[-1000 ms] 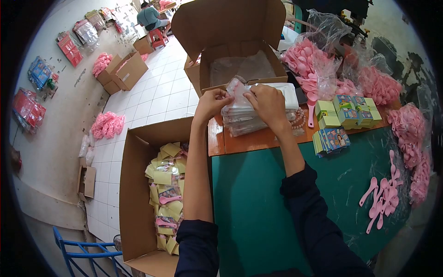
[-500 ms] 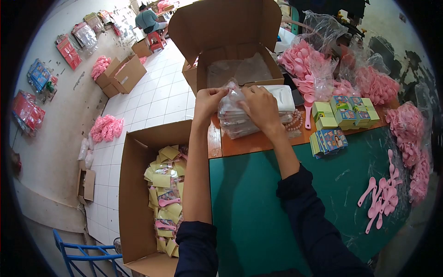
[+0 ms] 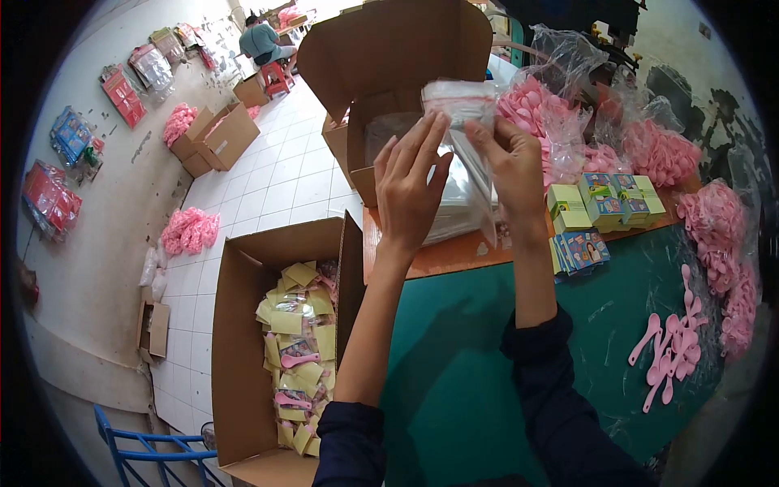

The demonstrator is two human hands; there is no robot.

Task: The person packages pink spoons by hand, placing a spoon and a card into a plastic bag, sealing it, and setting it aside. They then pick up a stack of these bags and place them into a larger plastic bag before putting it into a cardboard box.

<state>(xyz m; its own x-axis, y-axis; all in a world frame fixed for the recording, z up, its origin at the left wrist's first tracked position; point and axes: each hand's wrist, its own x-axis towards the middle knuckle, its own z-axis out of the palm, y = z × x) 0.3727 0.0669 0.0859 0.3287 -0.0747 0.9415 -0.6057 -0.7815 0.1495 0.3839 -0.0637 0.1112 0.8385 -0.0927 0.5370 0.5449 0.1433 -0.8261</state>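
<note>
A bundle of clear zip-lock plastic bags (image 3: 458, 97), with a reddish line along the top edge, is held up before the open carton. My right hand (image 3: 518, 162) grips it, thumb in front and fingers bent at its right side. My left hand (image 3: 410, 183) has its fingers stretched out, the tips at the bundle's left edge. Below and behind the hands a stack of clear bags (image 3: 458, 221) lies on the brown wooden table edge, partly hidden by them.
A carton (image 3: 280, 235) of yellow cards and pink spoons stands left of the green tabletop (image 3: 454, 365). Card stacks (image 3: 604, 199), loose pink spoons (image 3: 669, 349) and bagged spoons (image 3: 661, 150) lie right. Behind stands an open carton (image 3: 398, 49). A person (image 3: 260, 40) sits far back.
The bundle of bags has risen from the stack and is held upright. My right hand has moved right and my left hand has turned, its fingers now straightened.
</note>
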